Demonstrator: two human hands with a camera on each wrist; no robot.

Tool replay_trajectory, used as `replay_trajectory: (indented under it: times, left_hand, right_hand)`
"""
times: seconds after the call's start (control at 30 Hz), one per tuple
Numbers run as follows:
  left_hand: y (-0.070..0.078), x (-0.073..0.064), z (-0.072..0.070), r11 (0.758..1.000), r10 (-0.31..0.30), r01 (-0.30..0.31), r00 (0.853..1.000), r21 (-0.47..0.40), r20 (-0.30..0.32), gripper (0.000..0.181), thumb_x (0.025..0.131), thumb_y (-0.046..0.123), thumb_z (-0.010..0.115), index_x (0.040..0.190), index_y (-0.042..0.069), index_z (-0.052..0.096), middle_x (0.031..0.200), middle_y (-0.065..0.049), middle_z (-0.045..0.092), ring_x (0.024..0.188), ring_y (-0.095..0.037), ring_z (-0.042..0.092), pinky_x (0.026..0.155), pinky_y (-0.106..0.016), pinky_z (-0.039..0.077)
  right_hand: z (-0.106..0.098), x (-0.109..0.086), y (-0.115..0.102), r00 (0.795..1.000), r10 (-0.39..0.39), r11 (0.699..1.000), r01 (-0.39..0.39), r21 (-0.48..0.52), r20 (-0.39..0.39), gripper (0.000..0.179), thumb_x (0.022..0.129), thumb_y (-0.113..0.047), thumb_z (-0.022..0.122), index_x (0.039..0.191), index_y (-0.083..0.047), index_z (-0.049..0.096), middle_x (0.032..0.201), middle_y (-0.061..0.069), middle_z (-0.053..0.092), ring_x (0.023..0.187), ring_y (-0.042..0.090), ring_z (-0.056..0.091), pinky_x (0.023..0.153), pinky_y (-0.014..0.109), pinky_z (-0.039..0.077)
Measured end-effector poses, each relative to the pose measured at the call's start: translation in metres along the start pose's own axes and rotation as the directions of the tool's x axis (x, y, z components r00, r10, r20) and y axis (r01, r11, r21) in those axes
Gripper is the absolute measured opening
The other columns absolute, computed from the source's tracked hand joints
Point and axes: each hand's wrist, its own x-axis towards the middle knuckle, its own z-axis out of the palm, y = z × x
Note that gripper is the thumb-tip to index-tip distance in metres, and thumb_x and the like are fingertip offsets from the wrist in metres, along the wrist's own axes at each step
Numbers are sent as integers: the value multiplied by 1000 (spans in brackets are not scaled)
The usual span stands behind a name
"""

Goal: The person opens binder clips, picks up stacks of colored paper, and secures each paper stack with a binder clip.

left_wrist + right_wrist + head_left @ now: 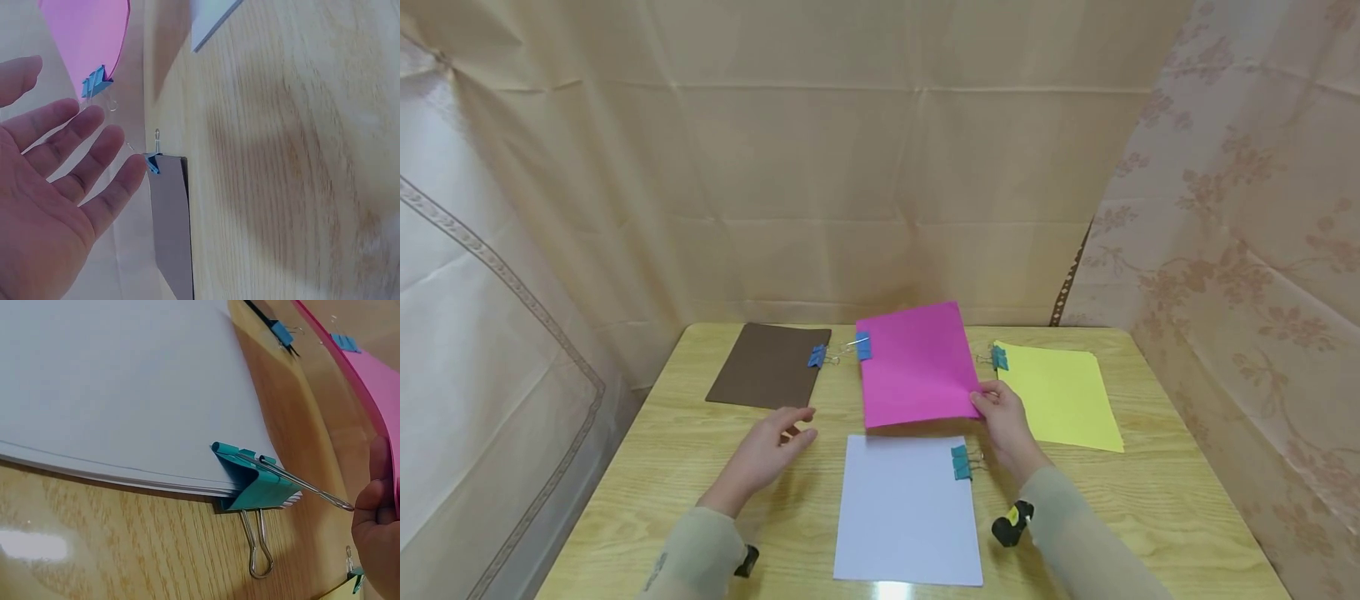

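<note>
A stack of pink paper (917, 367) is raised off the table, with a blue binder clip (864, 346) on its left edge. My right hand (1006, 421) pinches the stack's lower right corner; in the right wrist view the curled fingers (378, 503) grip its edge. My left hand (767, 450) hovers over the table left of the pink stack, fingers relaxed and holding nothing. In the left wrist view its palm (44, 206) shows, apart from the clip. Below lies a white paper stack (906, 517) with a teal binder clip (961, 462) at its upper right.
Brown paper (767, 367) with a blue binder clip (817, 357) lies at the back left of the wooden table (647, 492). Yellow paper (1063, 396) with a teal binder clip (999, 357) lies at the right. Curtains (850, 167) hang behind and at the sides.
</note>
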Motion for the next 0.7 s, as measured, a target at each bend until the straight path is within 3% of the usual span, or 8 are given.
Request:
replay_trajectory:
  times: [0.23, 0.53, 0.7]
  left_hand:
    - [-2, -3, 3, 1000, 4, -4, 1000, 0, 26, 46, 103, 30, 63, 141, 5, 60, 137, -9, 63, 118, -30, 60, 101, -51, 50]
    - [-6, -7, 8, 998, -7, 4, 999, 57, 37, 46, 102, 36, 62, 139, 8, 62, 144, -17, 56, 127, -40, 56, 107, -59, 43]
    - [-9, -10, 13, 996, -21, 17, 999, 82, 50, 44, 102, 34, 62, 138, 8, 63, 144, -16, 56, 134, -40, 50, 111, -60, 39]
  right_hand:
    - [0, 2, 1, 999, 16, 999, -17, -28, -32, 26, 107, -13, 54, 130, -1, 53, 113, 8, 63, 95, 8, 63, 81, 14, 52]
    - [-3, 4, 2, 998, 41, 996, -44, -75, -47, 31, 107, -17, 54, 135, -2, 52, 123, 13, 62, 101, 11, 61, 83, 15, 50]
    - [-4, 6, 3, 997, 50, 995, -55, -83, -57, 31, 107, -17, 54, 135, -2, 52, 124, 14, 62, 99, 11, 61, 81, 15, 50]
